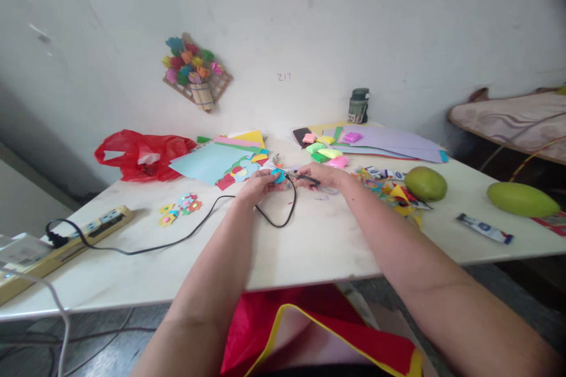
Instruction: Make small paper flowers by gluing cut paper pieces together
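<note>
From where I stand, nearest is red cloth (375, 344) with yellow edging at the person's lap, at six o'clock from the hands. A little farther, at eight, paper flowers (194, 206) lie clustered on the table (309, 253); those look finished, coloured centres and all. At about four, paper scraps (400, 193) suggest a good deal of cutting is done. A black cord (283, 225) loops up to the hands, where its end is hidden.

In the middle, one more piece seems under way: the left hand (259, 184) pinches a blue paper piece (278, 176) between thumb and fingers, and the right hand (325, 174) is closed around the black handles of scissors (308, 179). The paper sits at two o'clock from the left hand, touching it, and at nine from the right, just beside the blades; whether they bite, I can't tell.

Beyond, larger sheets (206, 162) at ten and coloured packets (331, 153) at one look like material left for later.
</note>
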A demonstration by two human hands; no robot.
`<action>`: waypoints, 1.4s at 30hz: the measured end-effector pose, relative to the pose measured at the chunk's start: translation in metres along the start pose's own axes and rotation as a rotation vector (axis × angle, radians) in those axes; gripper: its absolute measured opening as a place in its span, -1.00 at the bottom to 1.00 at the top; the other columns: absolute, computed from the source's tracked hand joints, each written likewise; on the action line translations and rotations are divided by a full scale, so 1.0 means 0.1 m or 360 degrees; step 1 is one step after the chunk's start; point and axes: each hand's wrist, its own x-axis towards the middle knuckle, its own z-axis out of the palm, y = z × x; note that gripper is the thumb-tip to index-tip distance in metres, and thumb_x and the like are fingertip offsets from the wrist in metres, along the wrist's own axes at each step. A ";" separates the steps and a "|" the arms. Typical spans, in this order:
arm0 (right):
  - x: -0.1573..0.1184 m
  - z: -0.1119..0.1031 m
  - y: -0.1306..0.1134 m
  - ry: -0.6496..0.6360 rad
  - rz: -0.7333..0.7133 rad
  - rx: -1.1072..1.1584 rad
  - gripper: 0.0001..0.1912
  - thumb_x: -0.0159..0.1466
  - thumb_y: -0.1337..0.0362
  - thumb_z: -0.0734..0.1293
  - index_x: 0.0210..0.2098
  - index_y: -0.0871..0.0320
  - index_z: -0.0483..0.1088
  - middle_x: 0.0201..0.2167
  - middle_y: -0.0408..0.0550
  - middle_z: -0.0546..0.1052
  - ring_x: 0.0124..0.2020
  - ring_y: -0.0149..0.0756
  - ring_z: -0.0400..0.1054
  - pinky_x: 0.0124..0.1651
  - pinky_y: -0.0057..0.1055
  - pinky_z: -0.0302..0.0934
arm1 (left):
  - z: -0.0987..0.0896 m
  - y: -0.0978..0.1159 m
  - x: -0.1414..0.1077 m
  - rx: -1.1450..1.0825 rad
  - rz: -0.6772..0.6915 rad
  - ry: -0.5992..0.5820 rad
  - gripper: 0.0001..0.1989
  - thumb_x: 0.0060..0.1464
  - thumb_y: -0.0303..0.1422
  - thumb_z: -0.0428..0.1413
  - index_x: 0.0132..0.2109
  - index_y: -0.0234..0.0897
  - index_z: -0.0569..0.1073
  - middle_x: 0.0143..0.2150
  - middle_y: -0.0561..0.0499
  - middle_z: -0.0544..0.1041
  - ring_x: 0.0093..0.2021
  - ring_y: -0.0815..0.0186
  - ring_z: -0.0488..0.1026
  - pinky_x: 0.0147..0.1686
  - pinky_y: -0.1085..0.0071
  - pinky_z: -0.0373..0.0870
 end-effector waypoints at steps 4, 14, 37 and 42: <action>0.00 0.00 0.00 -0.0003 -0.0017 0.0021 -0.79 0.06 0.18 0.32 -0.50 0.23 0.36 -0.74 -0.26 0.25 -0.74 -0.57 0.06 -0.66 -0.55 -0.04 | -0.02 -0.02 0.02 0.0021 0.0000 -0.0030 -0.83 -0.13 -0.39 0.23 -0.44 -0.43 0.42 -0.48 -0.07 0.52 -0.53 0.37 0.47 -0.37 0.43 0.43; -0.01 -0.02 -0.01 0.0026 -0.0032 -0.0117 -0.74 0.02 0.16 0.35 -0.43 0.26 0.38 -0.72 -0.26 0.26 -0.73 -0.57 0.05 -0.64 -0.54 -0.06 | -0.02 0.00 -0.01 -0.0006 0.0001 -0.0064 -0.81 -0.11 -0.38 0.23 -0.41 -0.38 0.37 -0.49 -0.04 0.51 -0.51 0.34 0.49 -0.34 0.39 0.45; 0.02 -0.09 0.06 0.0025 -0.0048 -0.0237 -0.49 -0.09 -0.02 0.41 -0.28 0.24 0.45 -0.65 -0.24 0.27 -0.69 -0.57 0.03 -0.59 -0.50 -0.04 | -0.06 -0.05 0.03 0.0066 0.0039 -0.0080 -0.77 -0.16 -0.32 0.26 -0.45 -0.40 0.40 -0.49 -0.02 0.52 -0.50 0.38 0.47 -0.33 0.43 0.42; 0.05 -0.11 0.09 -0.0007 -0.0039 -0.0292 -0.48 -0.09 -0.04 0.41 -0.27 0.22 0.45 -0.61 -0.21 0.32 -0.66 -0.55 0.05 -0.57 -0.50 -0.01 | -0.07 -0.06 0.04 0.0068 0.0048 -0.0085 -0.77 -0.16 -0.32 0.26 -0.46 -0.40 0.41 -0.49 -0.03 0.52 -0.50 0.38 0.47 -0.31 0.41 0.43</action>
